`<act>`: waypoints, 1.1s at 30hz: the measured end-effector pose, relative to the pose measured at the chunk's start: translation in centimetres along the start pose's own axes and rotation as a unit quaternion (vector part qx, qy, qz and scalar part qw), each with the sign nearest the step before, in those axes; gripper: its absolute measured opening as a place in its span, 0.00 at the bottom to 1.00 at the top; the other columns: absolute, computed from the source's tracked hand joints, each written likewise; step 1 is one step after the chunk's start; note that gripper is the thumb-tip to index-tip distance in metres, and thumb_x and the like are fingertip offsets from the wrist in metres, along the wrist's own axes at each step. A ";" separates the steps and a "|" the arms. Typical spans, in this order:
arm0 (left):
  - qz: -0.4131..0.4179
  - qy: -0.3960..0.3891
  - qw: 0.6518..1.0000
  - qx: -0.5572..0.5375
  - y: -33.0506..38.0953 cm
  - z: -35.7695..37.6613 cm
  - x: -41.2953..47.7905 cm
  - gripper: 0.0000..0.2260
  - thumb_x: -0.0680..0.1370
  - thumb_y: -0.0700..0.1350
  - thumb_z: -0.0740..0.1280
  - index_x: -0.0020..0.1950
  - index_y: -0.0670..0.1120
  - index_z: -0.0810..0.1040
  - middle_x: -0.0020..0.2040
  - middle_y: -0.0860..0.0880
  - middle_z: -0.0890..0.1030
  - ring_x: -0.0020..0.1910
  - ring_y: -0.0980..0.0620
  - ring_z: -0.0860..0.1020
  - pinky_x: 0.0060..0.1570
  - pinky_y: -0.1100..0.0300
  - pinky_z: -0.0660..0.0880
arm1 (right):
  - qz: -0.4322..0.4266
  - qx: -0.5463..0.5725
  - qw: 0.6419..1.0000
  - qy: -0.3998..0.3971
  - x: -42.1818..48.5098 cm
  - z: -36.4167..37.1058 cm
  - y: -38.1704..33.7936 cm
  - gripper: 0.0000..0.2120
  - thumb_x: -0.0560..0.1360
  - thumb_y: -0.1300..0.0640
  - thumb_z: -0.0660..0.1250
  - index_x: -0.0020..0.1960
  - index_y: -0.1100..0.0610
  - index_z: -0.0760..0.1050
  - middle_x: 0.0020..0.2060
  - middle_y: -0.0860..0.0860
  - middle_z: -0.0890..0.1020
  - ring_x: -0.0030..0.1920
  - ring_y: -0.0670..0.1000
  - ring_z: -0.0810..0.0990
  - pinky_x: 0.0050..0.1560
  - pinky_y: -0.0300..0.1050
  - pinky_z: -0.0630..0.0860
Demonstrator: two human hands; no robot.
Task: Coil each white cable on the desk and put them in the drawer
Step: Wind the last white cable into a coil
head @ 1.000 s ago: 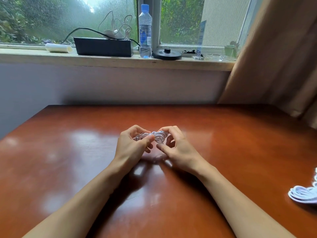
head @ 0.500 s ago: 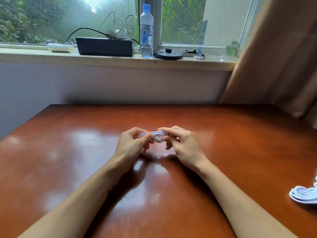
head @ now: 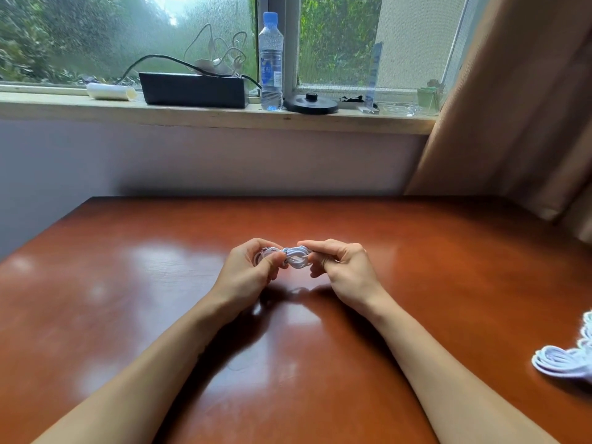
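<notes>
Both hands (head: 347,270) pinch the coiled cable (head: 296,257).

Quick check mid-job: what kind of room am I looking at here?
Probably a bedroom or home study. A glossy wooden desk sits below a window, a brown curtain hangs at the right, and the windowsill holds a water bottle and a black box.
</notes>
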State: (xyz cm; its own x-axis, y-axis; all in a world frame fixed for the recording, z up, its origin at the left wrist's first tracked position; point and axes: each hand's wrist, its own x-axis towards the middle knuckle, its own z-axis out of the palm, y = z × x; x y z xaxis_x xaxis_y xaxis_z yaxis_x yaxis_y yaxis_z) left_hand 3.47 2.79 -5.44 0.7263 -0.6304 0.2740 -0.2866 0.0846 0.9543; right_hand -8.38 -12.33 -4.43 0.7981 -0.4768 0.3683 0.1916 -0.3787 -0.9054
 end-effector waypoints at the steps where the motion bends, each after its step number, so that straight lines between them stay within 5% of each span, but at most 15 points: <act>1: 0.006 -0.006 1.000 0.000 -0.1 0.0 0.1 0.02 0.81 0.36 0.67 0.52 0.38 0.79 0.40 0.43 0.83 0.31 0.56 0.72 0.32 0.66 0.69 | 0.007 0.005 1.000 0.001 0.0 0.0 0.0 0.16 0.77 0.73 0.66 0.56 0.56 0.83 0.39 0.50 0.83 0.33 0.46 0.77 0.39 0.36 0.77; 11: 0.084 -0.054 0.981 0.165 -2.1 -0.7 0.7 0.09 0.76 0.45 0.72 0.55 0.52 0.79 0.47 0.55 0.82 0.44 0.56 0.78 0.49 0.57 0.74 | 0.045 -0.037 0.997 0.042 0.3 -0.5 1.8 0.13 0.78 0.68 0.68 0.55 0.53 0.85 0.34 0.41 0.83 0.34 0.41 0.76 0.43 0.38 0.78; 18: 0.139 -0.038 0.943 0.301 -2.0 -0.6 0.2 0.16 0.76 0.49 0.70 0.63 0.46 0.79 0.55 0.50 0.79 0.56 0.52 0.74 0.59 0.57 0.71 | 0.027 -0.122 0.990 0.062 -0.1 -0.3 1.4 0.11 0.78 0.67 0.69 0.56 0.58 0.85 0.48 0.47 0.86 0.44 0.28 0.80 0.52 0.24 0.71; 22: 0.156 -0.029 0.927 0.339 -1.3 -0.2 -0.5 0.13 0.79 0.46 0.70 0.62 0.46 0.79 0.55 0.50 0.79 0.55 0.49 0.73 0.59 0.52 0.71 | 0.043 -0.144 0.986 0.066 -0.6 -0.4 1.0 0.11 0.78 0.65 0.68 0.56 0.55 0.86 0.44 0.45 0.86 0.33 0.32 0.78 0.50 0.38 0.76; 28: 0.188 -0.038 0.900 0.391 0.0 0.6 -2.2 0.15 0.79 0.45 0.70 0.64 0.43 0.77 0.57 0.45 0.80 0.57 0.44 0.75 0.59 0.54 0.69 | 0.044 -0.201 0.973 0.101 -3.3 -0.7 -0.1 0.17 0.76 0.67 0.64 0.55 0.51 0.86 0.43 0.44 0.87 0.48 0.42 0.85 0.54 0.52 0.82; 33: 0.208 -0.038 0.903 0.375 0.6 1.2 -4.2 0.13 0.78 0.46 0.71 0.61 0.43 0.79 0.55 0.45 0.82 0.54 0.44 0.77 0.57 0.53 0.71 | 0.011 -0.294 0.951 0.093 -6.5 -1.5 -1.8 0.22 0.74 0.70 0.62 0.58 0.50 0.85 0.48 0.48 0.87 0.51 0.49 0.84 0.56 0.51 0.80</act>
State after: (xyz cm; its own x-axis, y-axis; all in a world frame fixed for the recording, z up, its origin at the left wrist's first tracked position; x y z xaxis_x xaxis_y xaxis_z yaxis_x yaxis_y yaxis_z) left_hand -0.56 4.58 -6.14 0.4209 -0.7182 0.5540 -0.8879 -0.2013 0.4136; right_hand -14.78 -9.78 -4.88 0.6730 -0.6008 0.4313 -0.2200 -0.7194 -0.6588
